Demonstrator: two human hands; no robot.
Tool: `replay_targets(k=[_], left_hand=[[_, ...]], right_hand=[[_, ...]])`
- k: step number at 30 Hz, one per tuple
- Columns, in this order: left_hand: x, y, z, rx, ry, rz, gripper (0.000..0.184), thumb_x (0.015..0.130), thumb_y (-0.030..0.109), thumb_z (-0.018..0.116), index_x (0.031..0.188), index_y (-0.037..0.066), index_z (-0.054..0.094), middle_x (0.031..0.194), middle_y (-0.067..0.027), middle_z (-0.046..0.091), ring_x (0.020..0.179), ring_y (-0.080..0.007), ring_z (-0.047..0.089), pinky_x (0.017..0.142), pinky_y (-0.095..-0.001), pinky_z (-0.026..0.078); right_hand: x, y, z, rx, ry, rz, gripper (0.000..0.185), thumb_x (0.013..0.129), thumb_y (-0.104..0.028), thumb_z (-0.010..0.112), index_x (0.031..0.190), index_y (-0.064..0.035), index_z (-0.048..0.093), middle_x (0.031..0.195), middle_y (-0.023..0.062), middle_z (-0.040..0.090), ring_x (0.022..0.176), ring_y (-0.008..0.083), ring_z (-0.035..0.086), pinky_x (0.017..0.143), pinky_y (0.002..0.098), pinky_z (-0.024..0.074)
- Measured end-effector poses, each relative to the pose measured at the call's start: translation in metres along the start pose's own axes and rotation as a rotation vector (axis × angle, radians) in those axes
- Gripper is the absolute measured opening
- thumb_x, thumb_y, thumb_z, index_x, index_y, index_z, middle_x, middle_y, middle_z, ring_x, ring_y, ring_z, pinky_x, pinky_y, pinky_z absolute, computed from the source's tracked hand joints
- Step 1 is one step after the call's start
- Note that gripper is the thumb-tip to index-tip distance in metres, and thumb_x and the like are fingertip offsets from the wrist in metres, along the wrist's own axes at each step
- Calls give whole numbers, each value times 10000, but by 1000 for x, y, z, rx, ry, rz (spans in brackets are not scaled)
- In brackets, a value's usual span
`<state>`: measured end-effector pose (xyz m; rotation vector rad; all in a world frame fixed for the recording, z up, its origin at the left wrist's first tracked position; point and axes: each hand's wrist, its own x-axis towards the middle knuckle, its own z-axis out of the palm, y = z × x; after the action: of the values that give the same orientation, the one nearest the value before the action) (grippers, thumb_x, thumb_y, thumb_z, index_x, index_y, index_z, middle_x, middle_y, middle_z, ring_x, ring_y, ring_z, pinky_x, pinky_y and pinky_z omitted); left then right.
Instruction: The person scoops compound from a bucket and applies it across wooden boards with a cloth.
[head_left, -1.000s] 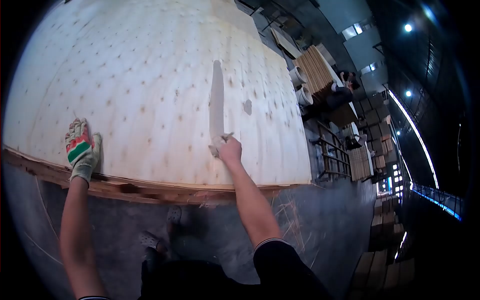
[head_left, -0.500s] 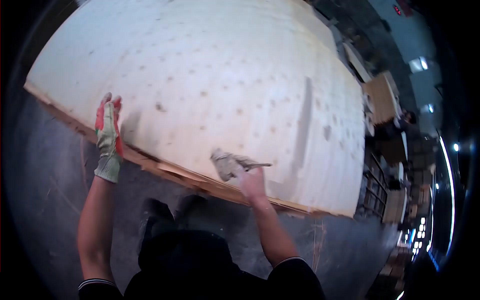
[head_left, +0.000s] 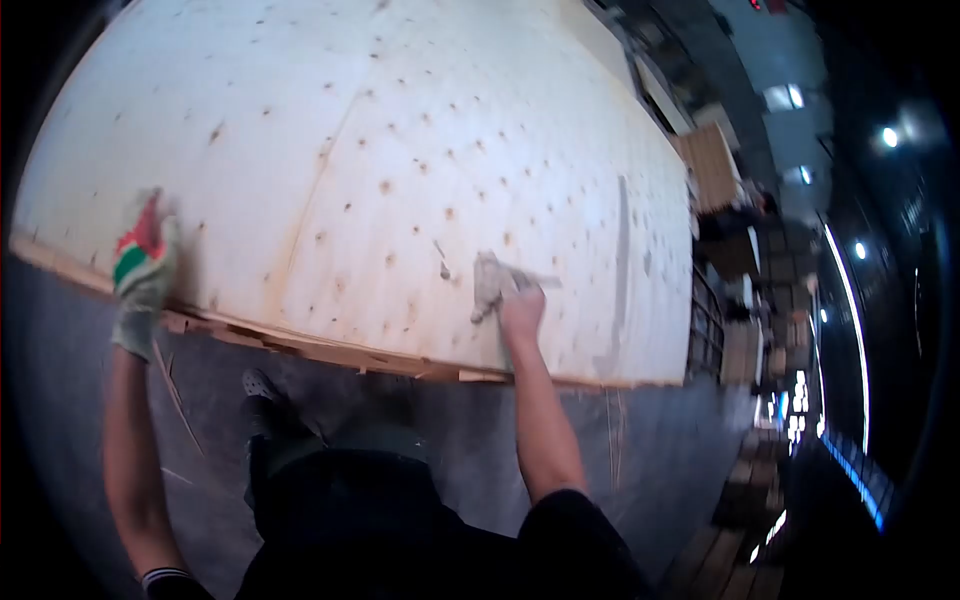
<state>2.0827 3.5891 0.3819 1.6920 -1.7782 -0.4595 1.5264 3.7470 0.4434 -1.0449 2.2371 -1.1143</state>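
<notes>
A large pale plywood sheet [head_left: 400,220], speckled with knots and brown spots, spreads in front of me on a stack with rough edges. My right hand [head_left: 522,308] is bare and closed around a putty knife [head_left: 490,285]. Its broad end is caked in grey-beige paste and sits low over the sheet near the front edge. Just left of the knife, a small dark mark [head_left: 444,268] shows on the wood. At the sheet's front left edge is my left hand [head_left: 145,260], in a grey, red and green work glove. Its fingers stretch forward, slightly blurred, holding nothing.
A long grey streak [head_left: 620,270] runs along the sheet's right part. Beyond the right edge stand a dark metal rack [head_left: 707,310], stacked boards [head_left: 708,165] and a person in dark clothes [head_left: 740,215]. Thin wood strips [head_left: 178,395] lie on the grey floor [head_left: 400,410].
My view has shifted along the sheet. My left hand has slid left along the edge. My right hand, with the putty knife, is farther in over the sheet, and the small dark mark now shows beside it.
</notes>
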Motion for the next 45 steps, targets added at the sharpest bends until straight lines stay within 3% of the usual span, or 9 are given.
replay_targets(k=[7, 15, 19, 22, 27, 32, 34, 37, 45], left_hand=[[128, -70, -3, 557, 63, 380, 559, 973, 323, 598, 1445, 43, 493, 1474, -216, 486, 1393, -367, 425, 1166, -459, 311], [57, 227, 144, -26, -92, 720, 486, 864, 261, 597, 1298, 42, 596, 1352, -194, 579, 1281, -361, 520, 1118, -492, 357], [-51, 322, 80, -836, -2206, 538, 444, 899, 488, 582, 1137, 130, 694, 1006, -95, 717, 816, -288, 682, 750, -405, 520], [-24, 287, 118, -699, -1264, 895, 418, 878, 385, 653, 1195, 115, 692, 1078, -148, 692, 1063, -317, 645, 997, -417, 461], [237, 32, 27, 256, 194, 365, 475, 986, 256, 538, 1392, 9, 525, 1422, -224, 520, 1357, -395, 438, 1174, -452, 299], [289, -97, -45, 655, 114, -127, 588, 969, 320, 593, 1492, 95, 444, 1550, -159, 408, 1433, -341, 371, 1183, -428, 291], [292, -107, -41, 674, 116, -119, 615, 948, 324, 619, 1503, 128, 438, 1577, -109, 382, 1455, -319, 341, 1189, -429, 273], [286, -106, -44, 634, 133, -135, 618, 943, 329, 626, 1503, 143, 441, 1574, -110, 387, 1453, -313, 346, 1186, -432, 273], [258, -111, -45, 653, 90, -155, 647, 955, 423, 578, 1498, 101, 439, 1569, -152, 386, 1450, -328, 353, 1193, -441, 255]], right_hand=[[-60, -6, -20, -689, -386, -196, 172, 854, -64, 654, 1007, -67, 735, 939, 161, 719, 879, 264, 703, 767, 354, 535], [-162, -145, 37, -145, -155, 37, 188, 846, -79, 725, 1017, 0, 734, 993, 107, 741, 910, 186, 687, 837, 314, 534], [-59, -229, 14, -172, 16, -289, 210, 874, -28, 672, 1074, 31, 697, 973, 79, 719, 890, 140, 657, 814, 304, 527], [42, -294, 33, 70, 110, -324, 161, 881, 25, 605, 1018, 41, 690, 899, 28, 672, 786, 76, 600, 735, 249, 515], [190, -295, 117, 547, -29, -214, 171, 906, -5, 591, 1039, 70, 669, 926, 60, 682, 791, 120, 636, 719, 273, 554], [328, -250, 253, 1056, -296, 66, 230, 913, -87, 561, 1062, 43, 680, 1010, 162, 717, 957, 286, 698, 830, 385, 577], [373, -251, 306, -210, 130, 11, 291, 875, -158, 616, 1078, 38, 687, 1039, 218, 712, 984, 352, 692, 873, 419, 555], [397, -300, 344, -652, 31, -293, 331, 838, -197, 647, 1073, 30, 701, 1049, 240, 709, 999, 369, 687, 898, 416, 541], [225, -220, 268, -451, -425, -525, 302, 769, 20, 589, 1007, -76, 747, 1019, 171, 726, 939, 302, 703, 848, 357, 545]])
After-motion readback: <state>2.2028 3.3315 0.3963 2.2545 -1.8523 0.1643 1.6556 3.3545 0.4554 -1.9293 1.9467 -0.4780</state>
